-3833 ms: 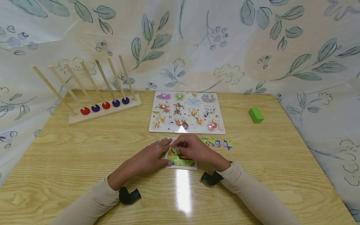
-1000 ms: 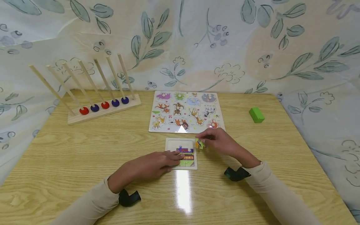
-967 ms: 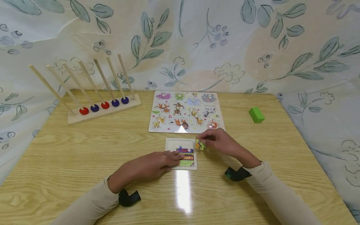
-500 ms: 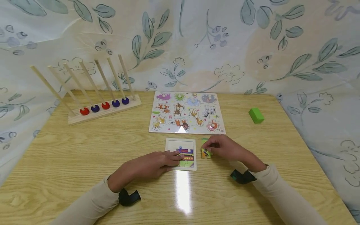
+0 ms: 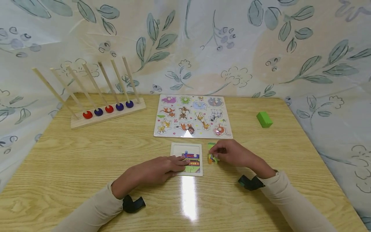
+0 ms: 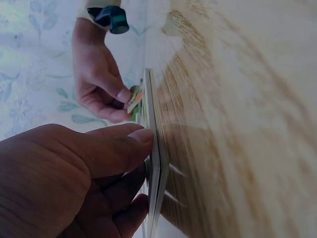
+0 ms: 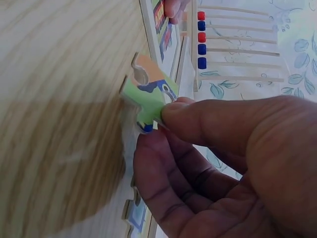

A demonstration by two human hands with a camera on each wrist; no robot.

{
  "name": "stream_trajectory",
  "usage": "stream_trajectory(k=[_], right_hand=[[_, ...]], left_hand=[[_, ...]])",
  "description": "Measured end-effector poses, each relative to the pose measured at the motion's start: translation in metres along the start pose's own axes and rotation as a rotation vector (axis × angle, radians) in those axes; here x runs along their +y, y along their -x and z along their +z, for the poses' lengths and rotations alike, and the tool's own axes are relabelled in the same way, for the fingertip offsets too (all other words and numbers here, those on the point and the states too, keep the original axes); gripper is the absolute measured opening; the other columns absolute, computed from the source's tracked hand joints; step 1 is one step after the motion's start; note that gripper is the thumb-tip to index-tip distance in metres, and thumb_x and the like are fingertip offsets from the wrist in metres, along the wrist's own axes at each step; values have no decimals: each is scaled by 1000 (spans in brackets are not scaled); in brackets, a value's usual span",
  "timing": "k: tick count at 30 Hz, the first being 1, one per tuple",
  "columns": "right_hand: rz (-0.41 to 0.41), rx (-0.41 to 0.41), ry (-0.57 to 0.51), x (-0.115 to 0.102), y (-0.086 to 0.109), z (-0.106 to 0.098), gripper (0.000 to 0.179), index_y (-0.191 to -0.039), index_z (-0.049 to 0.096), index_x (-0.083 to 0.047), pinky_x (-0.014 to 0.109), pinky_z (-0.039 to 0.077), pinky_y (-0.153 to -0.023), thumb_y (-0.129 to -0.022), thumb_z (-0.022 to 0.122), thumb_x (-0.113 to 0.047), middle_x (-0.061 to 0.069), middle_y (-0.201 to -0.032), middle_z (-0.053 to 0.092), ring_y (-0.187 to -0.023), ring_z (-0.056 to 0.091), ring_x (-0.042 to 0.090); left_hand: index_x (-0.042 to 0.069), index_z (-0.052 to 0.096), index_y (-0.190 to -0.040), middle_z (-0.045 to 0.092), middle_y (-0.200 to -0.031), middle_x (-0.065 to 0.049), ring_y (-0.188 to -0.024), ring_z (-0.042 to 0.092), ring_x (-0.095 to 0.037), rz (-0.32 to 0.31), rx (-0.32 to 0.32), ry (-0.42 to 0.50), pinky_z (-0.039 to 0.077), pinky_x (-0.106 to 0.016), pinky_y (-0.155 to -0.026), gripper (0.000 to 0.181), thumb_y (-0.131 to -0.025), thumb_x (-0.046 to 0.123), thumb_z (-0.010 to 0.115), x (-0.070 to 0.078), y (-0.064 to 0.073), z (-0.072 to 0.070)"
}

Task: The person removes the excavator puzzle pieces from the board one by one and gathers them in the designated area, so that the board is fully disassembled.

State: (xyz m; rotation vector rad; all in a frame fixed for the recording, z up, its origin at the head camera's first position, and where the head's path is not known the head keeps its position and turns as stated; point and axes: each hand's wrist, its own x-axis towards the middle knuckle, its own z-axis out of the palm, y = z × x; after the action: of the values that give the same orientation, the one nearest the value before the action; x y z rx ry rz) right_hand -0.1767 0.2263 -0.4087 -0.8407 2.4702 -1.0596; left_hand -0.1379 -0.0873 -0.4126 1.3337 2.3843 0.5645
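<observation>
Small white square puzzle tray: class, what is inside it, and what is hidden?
The tray holds joined purple, red and green jigsaw pieces; its upper left looks bare. The left hand covers much of the lower left.

A tabletop play area: wood-grain table point(image 5: 87, 154), leaf-patterned sheet point(image 5: 197, 51), animal puzzle board point(image 5: 192, 114), bead-and-peg stand point(image 5: 114, 113).

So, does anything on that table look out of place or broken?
Nothing looks spilled or broken. The puzzle tray is only part filled, but the right hand holds a loose piece. The green block looks slightly stray: it sits alone at the far right.
</observation>
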Motion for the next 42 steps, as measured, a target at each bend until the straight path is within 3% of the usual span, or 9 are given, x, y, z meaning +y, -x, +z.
stream_trajectory(k=[10,18,24,30,36,42], right_hand=[[23,13,30,1,-1,-4,15,-102,72,-1,26,51,-71,-90,65,3,3,-96,68,-83,59,13],[-31,47,47,-6,-6,3,15,-104,73,-2,26,51,-68,-92,65,0,4,-99,70,-80,58,11],[-44,47,43,-18,-15,12,15,-104,74,-1,25,51,-67,-92,64,0,4,-99,71,-79,59,9],[-46,45,26,-28,-23,19,16,-106,74,-3,26,51,-67,-94,63,-4,3,-102,71,-80,61,9],[-55,41,-15,-30,-32,26,17,-107,74,-2,27,52,-73,-95,63,-5,4,-104,71,-86,63,10],[-52,47,-36,-36,-38,33,18,-108,73,-1,27,52,-79,-94,61,-1,4,-105,71,-93,64,13]], left_hand=[[8,56,-138,43,-149,2,-138,36,-19,-19,25,-9,33,-39,-109,36,-102,9,50,2,0,1],[7,64,-130,47,-146,1,-136,39,-20,18,34,-3,34,-37,-109,31,-101,11,53,2,-1,1],[3,68,-122,48,-145,-7,-136,40,-21,65,102,16,37,-35,-107,26,-98,7,58,1,-1,-3],[1,64,-127,40,-150,-15,-140,33,-27,3,136,-10,34,-40,-109,32,-98,11,60,0,1,-4],[6,58,-135,28,-155,-18,-143,24,-31,-52,84,-4,32,-43,-110,40,-98,19,61,-2,1,-3],[8,58,-136,27,-155,-18,-143,23,-31,-63,54,-23,30,-43,-111,40,-99,20,60,-2,1,-1]])
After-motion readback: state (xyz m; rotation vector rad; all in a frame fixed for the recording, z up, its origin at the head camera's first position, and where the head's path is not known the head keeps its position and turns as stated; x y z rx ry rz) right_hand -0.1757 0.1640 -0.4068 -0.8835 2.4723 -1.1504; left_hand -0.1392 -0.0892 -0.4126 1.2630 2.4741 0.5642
